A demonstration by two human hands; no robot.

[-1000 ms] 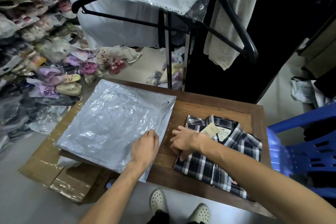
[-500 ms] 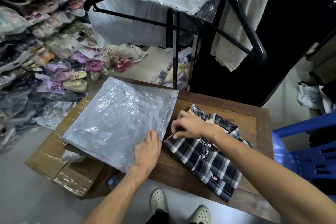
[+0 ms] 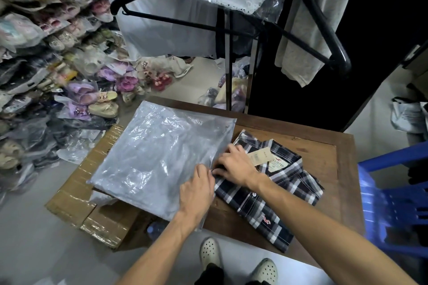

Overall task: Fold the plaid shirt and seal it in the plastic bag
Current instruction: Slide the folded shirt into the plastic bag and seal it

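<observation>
The folded navy-and-white plaid shirt (image 3: 275, 190) lies on the wooden table (image 3: 328, 169), collar and paper tag facing up, turned at an angle. Its left edge touches the open side of the clear plastic bag (image 3: 152, 159), which lies flat over the table's left part and a cardboard box. My left hand (image 3: 196, 192) presses down on the bag's right edge, fingers together. My right hand (image 3: 234, 166) lies on the shirt's left side by the collar, fingertips curled at the bag's opening. Whether any of the shirt is inside the bag is hidden by my hands.
A taped cardboard box (image 3: 76, 199) sits under the bag at the left. A blue plastic chair (image 3: 393, 203) stands to the right. A black clothes rack (image 3: 231, 30) with hanging garments rises behind the table. Bagged shoes (image 3: 46, 65) are piled at the left.
My right hand has slid the shirt left and turned it, so its edge now meets the bag's opening. My left hand stayed on the bag's edge.
</observation>
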